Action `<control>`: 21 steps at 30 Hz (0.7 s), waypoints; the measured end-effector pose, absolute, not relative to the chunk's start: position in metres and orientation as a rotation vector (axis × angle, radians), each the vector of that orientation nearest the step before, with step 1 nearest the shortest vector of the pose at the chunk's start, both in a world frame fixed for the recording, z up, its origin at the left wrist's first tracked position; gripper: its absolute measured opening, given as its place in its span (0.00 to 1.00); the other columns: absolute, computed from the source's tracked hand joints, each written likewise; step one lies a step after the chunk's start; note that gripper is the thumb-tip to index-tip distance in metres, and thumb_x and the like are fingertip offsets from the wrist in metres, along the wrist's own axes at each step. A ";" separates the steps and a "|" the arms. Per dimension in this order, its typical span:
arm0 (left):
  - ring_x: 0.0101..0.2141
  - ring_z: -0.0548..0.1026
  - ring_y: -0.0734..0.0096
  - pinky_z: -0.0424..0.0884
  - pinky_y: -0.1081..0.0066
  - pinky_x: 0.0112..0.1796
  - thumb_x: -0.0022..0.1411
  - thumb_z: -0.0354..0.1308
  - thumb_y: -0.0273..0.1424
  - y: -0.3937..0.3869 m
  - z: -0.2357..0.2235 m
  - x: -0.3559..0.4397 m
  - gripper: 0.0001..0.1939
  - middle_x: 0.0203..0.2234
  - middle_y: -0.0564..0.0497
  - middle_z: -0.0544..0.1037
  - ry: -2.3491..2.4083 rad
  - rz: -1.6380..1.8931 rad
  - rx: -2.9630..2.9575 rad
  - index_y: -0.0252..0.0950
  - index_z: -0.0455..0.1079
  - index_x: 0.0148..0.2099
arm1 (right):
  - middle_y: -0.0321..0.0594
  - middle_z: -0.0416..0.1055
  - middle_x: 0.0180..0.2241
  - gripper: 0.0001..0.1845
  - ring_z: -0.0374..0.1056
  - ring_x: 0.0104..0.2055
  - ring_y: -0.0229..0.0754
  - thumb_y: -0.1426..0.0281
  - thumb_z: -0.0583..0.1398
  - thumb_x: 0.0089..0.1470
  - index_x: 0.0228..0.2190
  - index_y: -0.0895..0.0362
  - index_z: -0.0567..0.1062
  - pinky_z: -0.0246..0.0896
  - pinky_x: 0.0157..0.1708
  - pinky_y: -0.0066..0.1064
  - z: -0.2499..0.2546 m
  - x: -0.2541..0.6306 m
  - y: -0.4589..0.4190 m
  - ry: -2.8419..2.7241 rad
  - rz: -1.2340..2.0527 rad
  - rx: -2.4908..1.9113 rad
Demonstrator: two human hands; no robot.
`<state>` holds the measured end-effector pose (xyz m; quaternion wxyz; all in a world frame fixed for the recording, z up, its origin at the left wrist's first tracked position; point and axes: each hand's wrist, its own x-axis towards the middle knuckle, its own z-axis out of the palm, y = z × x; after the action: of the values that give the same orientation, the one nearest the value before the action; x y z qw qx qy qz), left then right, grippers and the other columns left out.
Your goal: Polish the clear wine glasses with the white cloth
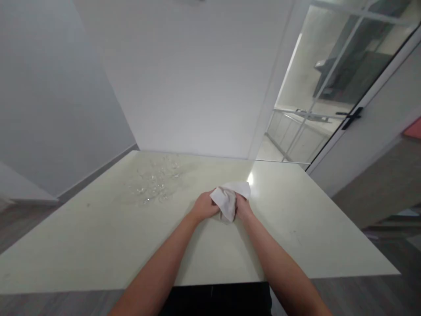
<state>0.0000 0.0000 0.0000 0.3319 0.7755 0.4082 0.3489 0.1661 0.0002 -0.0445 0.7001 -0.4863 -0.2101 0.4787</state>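
Now the cloth (225, 201) bunches between left hand (205, 205) and right hand (243, 207), both gripping it.

The table (98, 245) takes up most of the lower frame. Some glasses (153, 189) are on it, left of the middle. To their right, just below the frame's middle, the cloth (226, 201) is between the left hand (204, 206) and right hand (244, 207). Behind the table is a wall (197, 87), with window panes (329, 74) at the upper right.

The white cloth (226, 202) hides most fingers of the left hand (204, 206) and right hand (242, 207); clear glasses (152, 192) blur together, uncountable; the right edge crops a red object (414, 129).
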 end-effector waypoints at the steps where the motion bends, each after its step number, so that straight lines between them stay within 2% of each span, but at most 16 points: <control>1: 0.30 0.75 0.64 0.68 0.70 0.31 0.51 0.59 0.38 0.002 -0.001 0.001 0.11 0.27 0.49 0.79 1.080 0.977 1.859 0.37 0.74 0.34 | 0.40 0.82 0.36 0.14 0.77 0.41 0.46 0.66 0.70 0.38 0.31 0.55 0.78 0.74 0.44 0.36 -0.048 0.167 -0.001 -0.535 1.060 -1.088; 3: 0.21 0.69 0.69 0.64 0.72 0.24 0.55 0.54 0.46 0.007 -0.002 0.002 0.17 0.19 0.51 0.73 1.115 1.013 1.500 0.36 0.70 0.30 | 0.42 0.81 0.38 0.17 0.76 0.45 0.48 0.64 0.72 0.36 0.31 0.56 0.78 0.72 0.50 0.38 -0.052 0.168 -0.004 -0.665 1.032 -1.076; 5: 0.16 0.63 0.73 0.59 0.73 0.20 0.57 0.50 0.54 0.010 -0.002 0.000 0.24 0.15 0.54 0.67 1.131 0.948 1.246 0.36 0.68 0.28 | 0.44 0.81 0.40 0.19 0.76 0.47 0.49 0.61 0.72 0.36 0.32 0.56 0.78 0.70 0.52 0.40 -0.054 0.170 -0.007 -0.797 1.004 -1.048; 8: 0.18 0.64 0.73 0.60 0.73 0.22 0.55 0.52 0.59 0.011 0.002 -0.002 0.29 0.17 0.54 0.67 1.094 0.990 1.201 0.35 0.69 0.31 | 0.44 0.80 0.42 0.21 0.75 0.48 0.50 0.57 0.70 0.40 0.35 0.56 0.78 0.69 0.53 0.43 -0.053 0.171 -0.008 -0.921 0.983 -1.019; 12: 0.27 0.68 0.72 0.63 0.73 0.30 0.56 0.58 0.52 0.002 0.009 0.001 0.22 0.25 0.54 0.71 1.050 1.246 1.510 0.37 0.68 0.33 | 0.42 0.81 0.40 0.18 0.76 0.43 0.45 0.55 0.65 0.49 0.37 0.56 0.78 0.73 0.45 0.39 -0.049 0.167 -0.005 -0.736 1.037 -1.073; 15: 0.27 0.65 0.74 0.62 0.74 0.30 0.56 0.60 0.46 -0.004 0.013 0.006 0.16 0.24 0.55 0.69 1.080 1.208 1.710 0.37 0.67 0.33 | 0.40 0.81 0.36 0.16 0.76 0.37 0.43 0.57 0.63 0.51 0.36 0.56 0.78 0.75 0.38 0.34 -0.048 0.166 -0.005 -0.545 1.056 -1.114; 18: 0.23 0.62 0.76 0.58 0.74 0.26 0.54 0.58 0.44 -0.003 0.011 0.007 0.15 0.22 0.56 0.67 1.145 1.167 1.597 0.38 0.64 0.30 | 0.38 0.81 0.35 0.13 0.76 0.38 0.43 0.61 0.66 0.48 0.33 0.56 0.79 0.74 0.40 0.34 -0.044 0.169 -0.012 -0.559 0.960 -1.116; 21: 0.16 0.57 0.78 0.53 0.74 0.21 0.54 0.55 0.46 0.003 0.005 0.003 0.16 0.18 0.58 0.64 1.160 0.996 1.240 0.38 0.62 0.27 | 0.37 0.81 0.34 0.12 0.75 0.41 0.44 0.69 0.71 0.38 0.29 0.55 0.79 0.72 0.46 0.33 -0.031 0.172 -0.022 -0.825 0.875 -1.045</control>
<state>0.0029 0.0034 0.0049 0.5535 0.5246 0.4906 0.4215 0.1725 -0.0219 -0.0305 0.6991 -0.4691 -0.3701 0.3928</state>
